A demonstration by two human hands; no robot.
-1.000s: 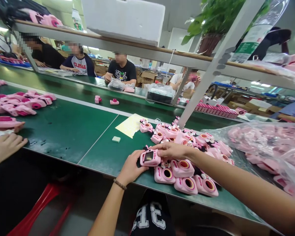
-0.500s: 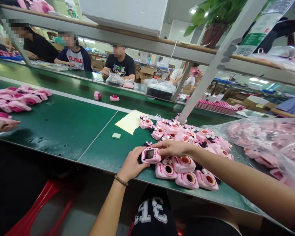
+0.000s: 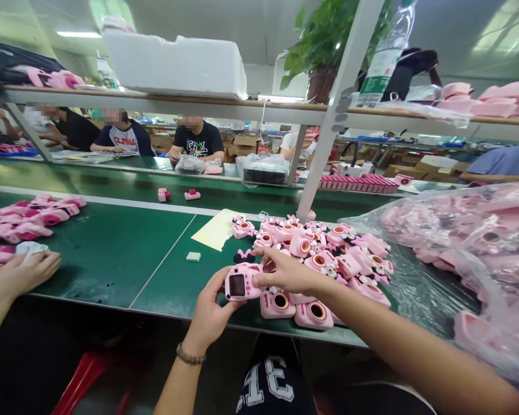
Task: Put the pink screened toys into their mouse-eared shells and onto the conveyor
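Note:
A pink toy camera [image 3: 243, 282] is held up over the bench's front edge, its dark screen and small buttons facing me and a black-and-pink bow on top. My left hand [image 3: 211, 308] is closed round its left side and lower edge. At its right side, my right hand [image 3: 279, 271] grips it, the thumb near the buttons and the fingers behind the top corner. Just right of it lies a heap of similar pink cameras [image 3: 318, 311], many with the round lens side up.
A yellow paper sheet [image 3: 214, 229] and a small pale green block [image 3: 193, 257] lie on the green bench [image 3: 112, 253]. A clear plastic bag [image 3: 450, 230] full of pink parts is at right. A co-worker's hands [image 3: 21, 268] hold a white cloth at left. A shelf post [image 3: 328, 144] rises behind the heap.
My view has tilted up. The toy camera now stands more upright towards me, still in both hands. The co-worker's hands have moved right, and a white cloth shows in them.

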